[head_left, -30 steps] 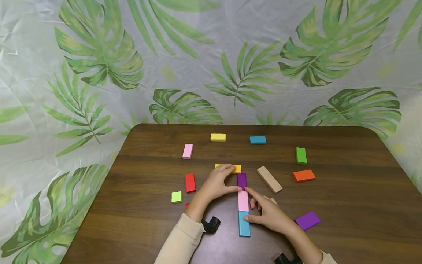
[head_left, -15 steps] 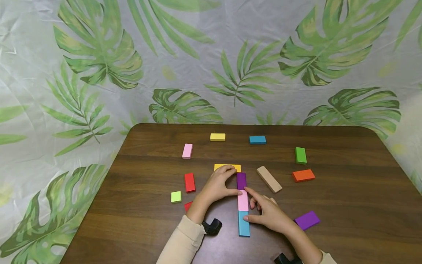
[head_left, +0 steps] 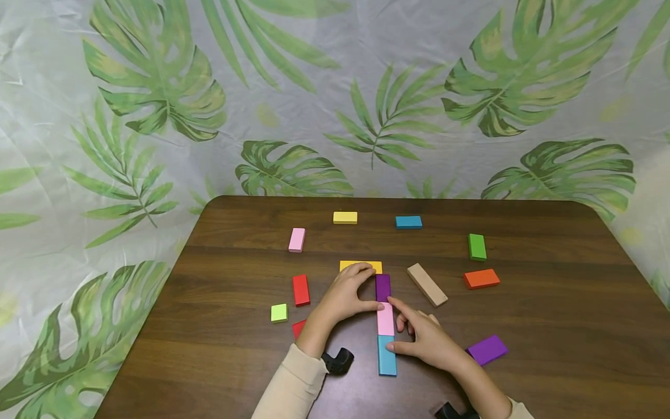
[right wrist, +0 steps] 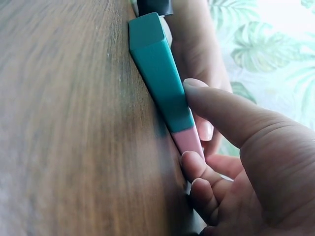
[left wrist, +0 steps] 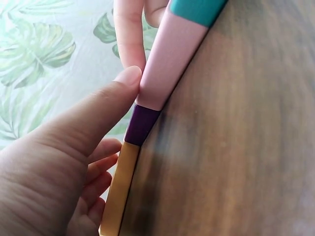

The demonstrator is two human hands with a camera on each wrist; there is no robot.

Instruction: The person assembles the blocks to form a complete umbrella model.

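Note:
A row of flat blocks runs down the middle of the table: a purple block, a pink block and a light blue block, placed end to end. A yellow-orange block lies crosswise at the far end, touching the purple one's corner. My left hand lays its thumb on the pink block near the purple joint, its other fingers over the yellow-orange block. My right hand touches the light blue block with its thumb, and its index fingertip meets the purple-pink joint. In the right wrist view, its other fingers bend beside the pink block.
Around the row lie a wooden plank, an orange block, a green block, a violet block, a blue block, a yellow block, a light pink block, a red block and a lime block.
My left thumb has shifted slightly toward me, from the purple block's near end onto the pink block. The right hand and the row stay in place.

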